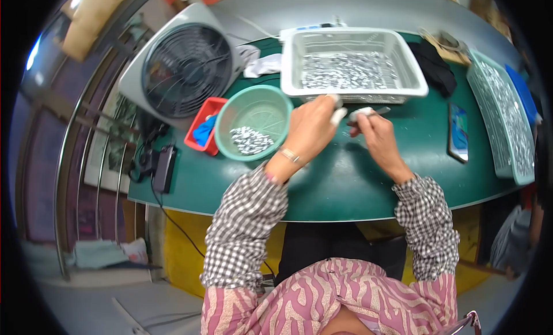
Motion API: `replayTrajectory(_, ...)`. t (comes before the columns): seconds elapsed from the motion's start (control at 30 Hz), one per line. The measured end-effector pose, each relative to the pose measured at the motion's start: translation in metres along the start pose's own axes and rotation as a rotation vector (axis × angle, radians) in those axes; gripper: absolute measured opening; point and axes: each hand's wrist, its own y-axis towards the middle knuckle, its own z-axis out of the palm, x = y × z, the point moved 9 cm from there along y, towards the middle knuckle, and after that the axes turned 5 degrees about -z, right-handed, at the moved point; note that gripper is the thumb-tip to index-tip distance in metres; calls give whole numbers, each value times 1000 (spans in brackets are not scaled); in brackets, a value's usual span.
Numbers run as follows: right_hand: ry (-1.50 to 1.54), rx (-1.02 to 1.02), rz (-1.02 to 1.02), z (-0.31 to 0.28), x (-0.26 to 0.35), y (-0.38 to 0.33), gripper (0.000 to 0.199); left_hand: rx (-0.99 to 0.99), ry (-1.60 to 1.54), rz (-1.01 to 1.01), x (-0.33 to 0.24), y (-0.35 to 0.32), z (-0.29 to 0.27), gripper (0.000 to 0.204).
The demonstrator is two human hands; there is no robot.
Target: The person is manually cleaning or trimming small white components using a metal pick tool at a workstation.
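My left hand [311, 127] is above the green table, just right of the round green basket [253, 95]. White covers wrap some of its fingertips, which are curled together; anything between them is too small to make out. To its right, my right hand [377, 140] is closed, also with white on a fingertip. A thin grey blade-like tool [382, 110] sticks out from its fingers, toward the white basket. Small grey-and-white pieces [252, 140] lie in the bottom of the green basket. The large white basket [352, 93] beyond my hands holds a wide layer of similar pieces.
A grey box fan [187, 70] stands at the left, near a red bin [201, 146] with blue cloth and a black power adapter [165, 169]. Rightward are a phone [458, 133], a dark cloth [433, 67] and a pale green basket [489, 113] of pieces.
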Motion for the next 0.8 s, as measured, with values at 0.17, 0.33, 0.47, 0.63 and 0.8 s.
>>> replayTrajectory(0.17, -30, -16, 36, 0, -11, -3, 27, -247, 148, 47, 16, 38, -5, 10)
replayTrajectory(0.33, 1, -5, 25, -2, -11, -1, 28, -283, 207, 79, 40, 41, -3, 12)
replayTrajectory(0.47, 1, 6, 47, 1, -5, -3, 28, -199, 228, -4, 79, 24, -58, 17)
replayTrajectory(0.63, -22, 35, 5, 1, 4, -4, 28, 181, 616, -220, 149, -11, -76, 13)
replayTrajectory(0.8, -25, 49, -3, 5, 2, -4, 28, 296, 818, -113, 183, -44, -65, 9)
